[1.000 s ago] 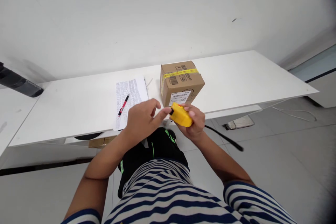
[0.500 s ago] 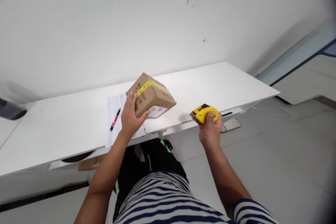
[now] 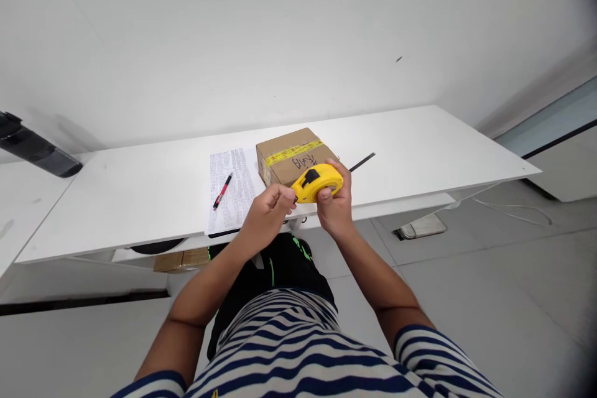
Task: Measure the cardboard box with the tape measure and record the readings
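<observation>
The tape measure is apparently being readied, clasped by the right grip with its mouth pinched by the left grip, so that drawing it out calls for steady holding, while towards eleven o'clock the box, taped across its top, rests on the bench, contents hidden.

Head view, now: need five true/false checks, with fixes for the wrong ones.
1. The right hand holds a yellow rounded tape measure. True.
2. A yellow printed tape strip crosses the top of the brown cardboard box. True.
3. Both hands press on the box. False: the left hand is at the tape measure's front end.
4. A slim red-and-black pen lies on the white text-covered paper sheet. True.
5. The box sits on the floor. False: it sits on the white flat table.
</observation>
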`<state>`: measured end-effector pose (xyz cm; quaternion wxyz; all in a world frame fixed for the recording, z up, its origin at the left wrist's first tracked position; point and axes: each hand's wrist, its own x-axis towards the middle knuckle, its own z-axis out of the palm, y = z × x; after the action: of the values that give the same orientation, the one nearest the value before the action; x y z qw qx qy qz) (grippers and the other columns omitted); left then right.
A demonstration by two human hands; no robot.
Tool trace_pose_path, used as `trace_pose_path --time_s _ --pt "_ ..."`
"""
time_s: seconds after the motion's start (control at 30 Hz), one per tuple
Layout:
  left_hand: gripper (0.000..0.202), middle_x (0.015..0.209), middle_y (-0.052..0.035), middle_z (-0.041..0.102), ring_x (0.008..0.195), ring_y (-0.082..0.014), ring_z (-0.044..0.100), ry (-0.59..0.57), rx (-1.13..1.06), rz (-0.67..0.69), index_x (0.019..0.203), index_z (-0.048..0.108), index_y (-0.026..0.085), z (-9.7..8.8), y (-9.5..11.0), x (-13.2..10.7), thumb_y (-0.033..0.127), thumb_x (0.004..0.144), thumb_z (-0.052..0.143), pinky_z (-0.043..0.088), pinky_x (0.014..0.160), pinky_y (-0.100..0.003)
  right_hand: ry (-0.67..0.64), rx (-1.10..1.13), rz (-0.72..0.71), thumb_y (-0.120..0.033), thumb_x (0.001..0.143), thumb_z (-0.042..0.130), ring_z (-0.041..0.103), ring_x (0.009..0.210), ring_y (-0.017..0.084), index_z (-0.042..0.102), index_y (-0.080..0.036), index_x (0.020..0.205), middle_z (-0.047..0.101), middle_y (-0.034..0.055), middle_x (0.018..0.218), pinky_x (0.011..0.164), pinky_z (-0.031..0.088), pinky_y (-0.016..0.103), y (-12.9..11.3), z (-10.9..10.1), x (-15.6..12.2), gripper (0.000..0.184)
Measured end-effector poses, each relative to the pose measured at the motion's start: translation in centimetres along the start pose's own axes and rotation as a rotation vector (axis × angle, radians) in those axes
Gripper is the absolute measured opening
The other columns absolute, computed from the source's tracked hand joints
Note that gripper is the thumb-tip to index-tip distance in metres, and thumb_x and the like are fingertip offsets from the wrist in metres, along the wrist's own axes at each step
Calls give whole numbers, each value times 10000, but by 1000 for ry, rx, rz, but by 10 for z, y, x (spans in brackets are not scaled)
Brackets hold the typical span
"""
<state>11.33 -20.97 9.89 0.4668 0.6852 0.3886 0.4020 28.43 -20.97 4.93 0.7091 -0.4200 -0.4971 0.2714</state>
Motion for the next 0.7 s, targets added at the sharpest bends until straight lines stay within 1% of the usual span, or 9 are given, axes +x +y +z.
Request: trace_pose_path --time_s 0.07,0.13,0.17,0.23,0.33,0.4,0.47,0.57,0.7 --pt "448 706 7 620 653 -118 563 -105 -154 -107 816 621 191 -6 8 7 630 839 708 458 652 -269 -59 -103 -159 -804 720 745 652 1140 273 595 -317 1323 616 85 1267 1012 581 469 -2 -11 10 790" --pt "429 644 31 568 587 -91 491 -149 -220 -145 767 617 186 -14 9 17 571 760 806 394 590 -243 -201 -169 -275 -704 718 821 653 1162 283 620 -343 1307 641 71 1246 1035 572 498 -8 -27 28 719" --pt "413 626 37 551 569 -83 465 -137 -236 -143 746 616 185 -19 8 23 546 750 817 374 577 -239 -282 -208 -311 -650 723 847 657 1159 283 633 -359 1295 656 60 1223 1033 575 505 -11 -36 40 676" --pt "388 596 44 521 547 -76 432 -26 -258 -125 696 595 188 -29 4 34 508 748 809 362 570 -238 -369 -305 -353 -562 711 889 658 1166 283 674 -380 1252 679 40 1195 1038 576 511 -15 -58 71 610" --pt "386 571 50 479 530 -75 406 182 -281 -144 634 524 197 -41 -5 53 476 762 760 359 565 -237 -302 -357 -212 -541 713 876 648 1217 284 679 -362 1297 659 40 1312 1036 591 493 -8 -91 125 641" --pt "392 559 52 459 514 -76 385 215 -241 -204 618 490 202 -44 -13 66 470 770 732 331 545 -240 -318 -372 -61 -524 704 870 666 1193 279 665 -338 1348 668 46 1333 1023 606 490 2 -107 156 701" --pt "414 549 53 439 504 -80 360 193 -154 -269 614 471 208 -43 -22 77 492 781 721 287 529 -249 -350 -416 46 -488 677 882 665 1209 296 687 -290 1345 681 72 1355 1063 585 512 11 -113 177 723" --pt "472 568 54 411 519 -87 336 176 -43 -344 638 429 219 -40 -30 90 555 795 721 240 531 -265 -413 -492 121 -456 716 852 671 1213 308 685 -284 1374 654 92 1441 1101 558 547 14 -110 185 700" --pt "465 625 31 463 554 -104 363 121 15 -410 696 457 219 -42 -33 100 581 799 729 245 544 -284 -421 -581 125 -450 789 796 657 1252 315 650 -339 1419 619 72 1506 1115 539 565 8 -102 176 657"
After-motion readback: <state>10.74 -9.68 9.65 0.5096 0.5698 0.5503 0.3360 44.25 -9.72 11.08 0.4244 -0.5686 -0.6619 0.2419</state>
